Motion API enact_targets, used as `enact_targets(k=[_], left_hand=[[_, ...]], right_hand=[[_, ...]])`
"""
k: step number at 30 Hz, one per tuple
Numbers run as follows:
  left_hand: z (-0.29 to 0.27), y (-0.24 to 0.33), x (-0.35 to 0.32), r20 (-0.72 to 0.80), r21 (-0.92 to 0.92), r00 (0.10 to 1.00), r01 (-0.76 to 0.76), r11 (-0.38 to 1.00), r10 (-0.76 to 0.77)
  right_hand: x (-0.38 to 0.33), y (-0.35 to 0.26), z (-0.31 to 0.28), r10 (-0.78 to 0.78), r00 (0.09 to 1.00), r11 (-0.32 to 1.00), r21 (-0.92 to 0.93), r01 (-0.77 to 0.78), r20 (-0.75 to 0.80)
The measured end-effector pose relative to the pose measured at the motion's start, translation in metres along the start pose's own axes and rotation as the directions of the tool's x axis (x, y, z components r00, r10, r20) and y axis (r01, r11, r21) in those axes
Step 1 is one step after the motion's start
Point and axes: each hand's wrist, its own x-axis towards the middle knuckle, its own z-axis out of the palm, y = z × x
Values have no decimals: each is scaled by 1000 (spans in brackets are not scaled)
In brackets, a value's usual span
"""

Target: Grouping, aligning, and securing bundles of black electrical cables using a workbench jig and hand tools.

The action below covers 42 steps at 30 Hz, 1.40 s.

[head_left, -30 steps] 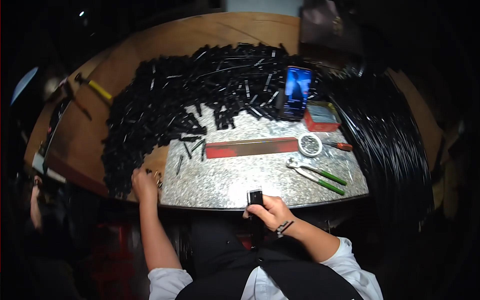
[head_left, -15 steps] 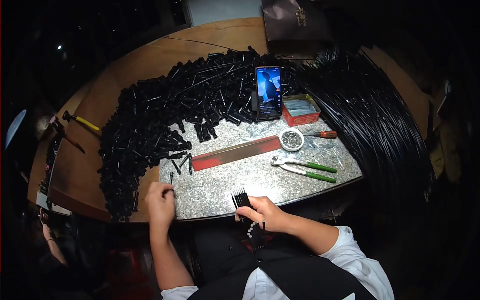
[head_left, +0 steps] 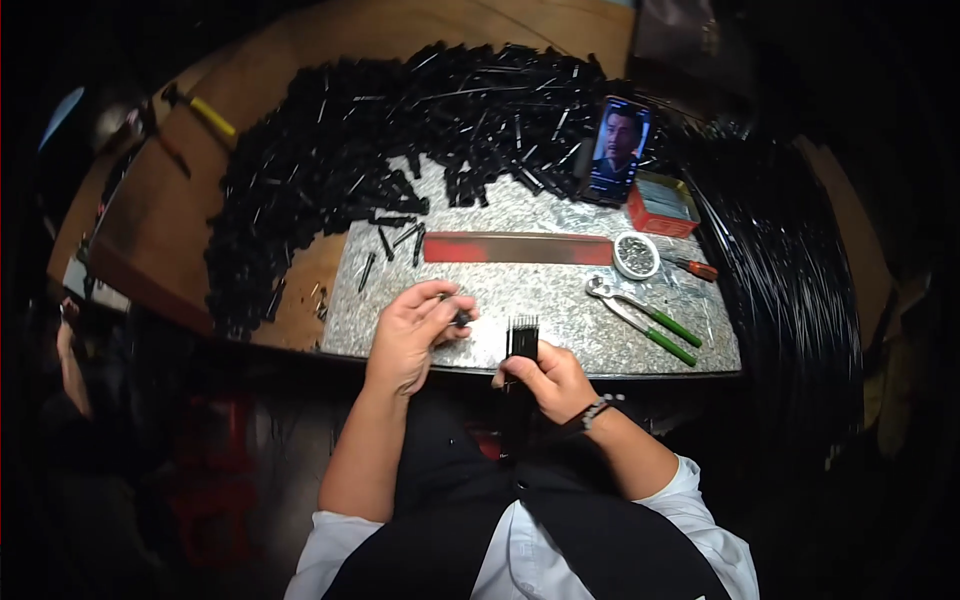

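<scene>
black bundle of thin pieces (head_left: 522, 342), pale tips in a row pointing away from the body, sits over the slab's near edge. right hand (head_left: 556, 383) is closed round it, thumb across the front. left hand (head_left: 408, 337), just to its left, pinches a small dark piece (head_left: 461, 318); too blurred to tell its shape. speckled slab (head_left: 380, 312) lies beneath. loose black pieces (head_left: 367, 271) lie beyond the left hand, near the black pile (head_left: 290, 175). red bar (head_left: 518, 248) lies farther off, white bowl (head_left: 636, 258) at its right end. to handle these well, i judge: grip the bundle low, tips exposed and level; pinch the small piece lightly, by one end; work over the slab, so drops land in sight.
</scene>
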Motion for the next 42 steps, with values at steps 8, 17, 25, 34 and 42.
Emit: enact_targets(k=[8, 17, 25, 34, 42], left_hand=[[16, 0, -2, 102, -106, 993, 71, 992, -60], [20, -2, 2, 135, -109, 988, 94, 990, -79], [28, 1, 3, 113, -129, 991, 84, 988, -70], [26, 2, 6, 144, -92, 984, 117, 989, -103], [26, -1, 9, 120, -165, 987, 126, 978, -107]], right_hand=[[2, 5, 7, 1, 1000, 1000, 25, -1, 1], [1, 4, 5, 7, 999, 1000, 0, -7, 47], [1, 6, 5, 12, 999, 1000, 7, -13, 42], [1, 3, 6, 32, 999, 998, 46, -33, 33], [2, 6, 3, 26, 999, 1000, -13, -26, 48]])
